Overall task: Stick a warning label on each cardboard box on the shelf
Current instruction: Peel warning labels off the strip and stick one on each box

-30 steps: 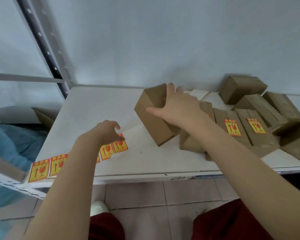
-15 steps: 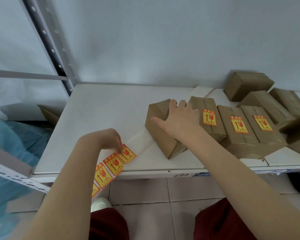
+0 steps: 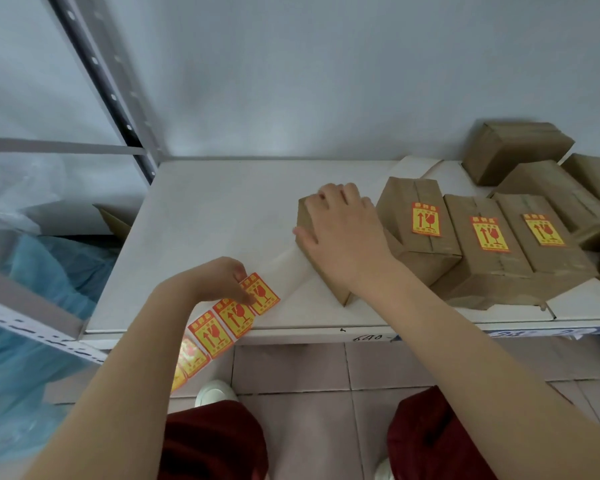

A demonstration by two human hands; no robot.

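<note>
The unlabelled box (image 3: 328, 284) sits on the white shelf (image 3: 205, 209), towards its front edge and right of the middle, turned at an angle to that edge. The person's right hand (image 3: 343, 237) lies over its top, fingers bent over the far edge and thumb spread against the left face, holding the box. Just beside it on the right stands a row of three labelled boxes, touching one another: the first (image 3: 416, 258), the second (image 3: 478, 271) and the third (image 3: 555, 261), each with a yellow and red warning label on its top face. Behind that row, towards the wall at the far right, lie more plain boxes (image 3: 513, 150), piled loosely.

Left of the held box, near the shelf's front edge, the left hand (image 3: 215, 278) pinches the end of a label strip (image 3: 236, 317) with curled fingers. The end sticker lies on the shelf, and the rest of the strip trails back over the front edge and down along the forearm.

A grey perforated post (image 3: 101, 74) rises at the shelf's back left corner. A blue plastic bag (image 3: 32, 289) shows at the left. Below are pale floor tiles (image 3: 291, 368), a white shoe (image 3: 215, 393) and dark red trousers (image 3: 215, 441)
</note>
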